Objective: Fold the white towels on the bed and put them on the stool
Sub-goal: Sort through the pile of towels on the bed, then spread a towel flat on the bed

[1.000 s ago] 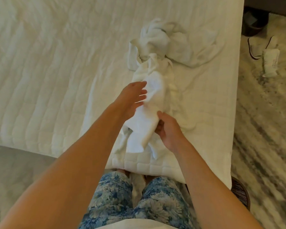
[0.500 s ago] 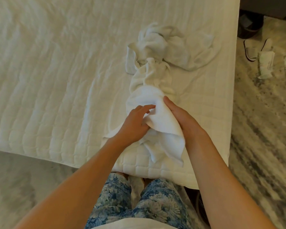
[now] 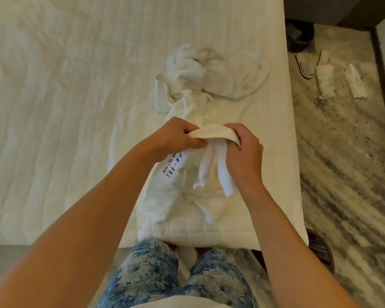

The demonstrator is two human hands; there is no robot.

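Both hands, the left hand (image 3: 172, 138) and the right hand (image 3: 242, 152), pinch closed on one edge of a white towel (image 3: 187, 174) stretched between their fingers above the bed (image 3: 53, 107), so unfolding seems underway; next, spreading it flat.

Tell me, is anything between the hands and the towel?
No. The left hand and right hand both already grip the white towel directly, above the bed. Nothing lies between them.
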